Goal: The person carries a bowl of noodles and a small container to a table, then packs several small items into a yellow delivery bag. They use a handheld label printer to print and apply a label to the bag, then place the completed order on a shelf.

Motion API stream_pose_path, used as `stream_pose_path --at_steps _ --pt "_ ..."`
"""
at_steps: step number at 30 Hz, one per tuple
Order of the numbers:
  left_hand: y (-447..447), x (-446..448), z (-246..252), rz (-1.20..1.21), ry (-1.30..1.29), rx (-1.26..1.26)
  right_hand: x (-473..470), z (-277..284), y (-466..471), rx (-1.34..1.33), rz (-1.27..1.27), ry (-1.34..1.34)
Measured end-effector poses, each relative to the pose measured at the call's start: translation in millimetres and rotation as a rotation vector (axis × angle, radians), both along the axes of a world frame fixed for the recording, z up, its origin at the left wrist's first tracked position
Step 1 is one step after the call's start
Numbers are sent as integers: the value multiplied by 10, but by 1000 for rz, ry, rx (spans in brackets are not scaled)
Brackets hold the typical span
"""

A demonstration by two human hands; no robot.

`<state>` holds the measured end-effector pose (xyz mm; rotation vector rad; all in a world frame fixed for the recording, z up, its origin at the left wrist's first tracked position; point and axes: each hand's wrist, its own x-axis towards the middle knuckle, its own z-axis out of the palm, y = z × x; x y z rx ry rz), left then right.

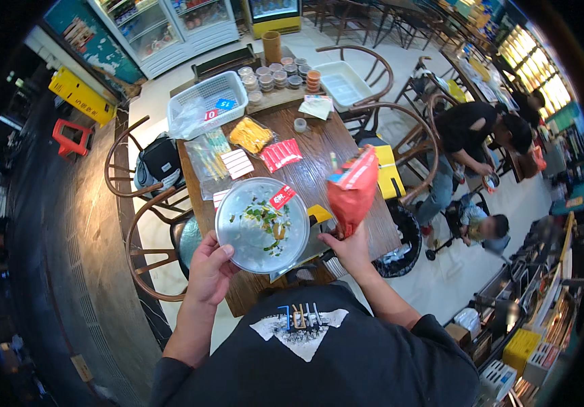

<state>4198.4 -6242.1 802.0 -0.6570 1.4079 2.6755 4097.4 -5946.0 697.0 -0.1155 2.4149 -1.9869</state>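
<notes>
My left hand (pixel 214 267) grips the rim of a round lidded plastic container (pixel 261 244), with chopped greens showing through the clear lid and a red sticker near its edge. To the right, my right hand (pixel 348 246) is closed around the gathered lower end of a red plastic bag (pixel 355 188), held above the wooden table (pixel 317 147). Beyond the container lie red packets (pixel 280 155), a bag of yellow packets (pixel 251 135), a red-and-white striped card (pixel 237 164) and clear plastic sleeves (pixel 205 157). A small lidded cup (pixel 300 125) stands farther back.
A white plastic basket (pixel 208 102), stacked sauce cups (pixel 280 79) and a white tray (pixel 342 84) are at the far side. Wooden chairs (pixel 134 249) flank the table. A lined bin (pixel 398 259) stands right; a person (pixel 467 132) bends beyond, near a child in a stroller (pixel 482 229).
</notes>
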Motion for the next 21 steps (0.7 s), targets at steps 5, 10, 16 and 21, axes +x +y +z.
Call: stream_pose_path --at_steps 5,10,16,21 --pt "215 -79 10 -166 12 94 -87 -44 -62 126 -43 157" --pt "254 -330 -222 -307 29 178 -481 -19 -283 -51 10 413" --pt "299 -401 -545 -419 1 -41 -717 -180 -217 58 -34 117" --pt "139 -434 -854 -676 -294 71 -618 -343 -111 181 -47 205"
